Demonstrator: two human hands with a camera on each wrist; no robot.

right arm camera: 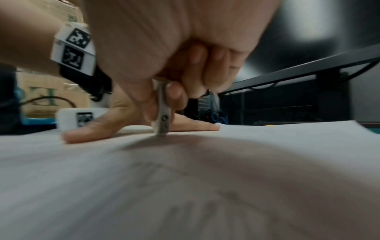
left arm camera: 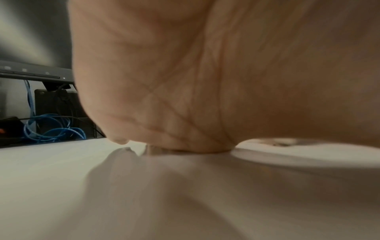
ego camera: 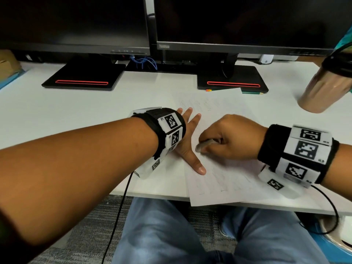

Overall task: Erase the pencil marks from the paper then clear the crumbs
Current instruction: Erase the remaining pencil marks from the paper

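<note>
Eraser (right arm camera: 162, 113) pinched in right hand (ego camera: 231, 138) stands on paper (ego camera: 224, 180).

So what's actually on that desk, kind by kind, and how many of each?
Monitors: 2
Sheets of paper: 1
Erasers: 1, pinched in the right hand
Metal tumblers: 1
Hands on the paper: 2, counting the flat left hand
Total: 7
</note>
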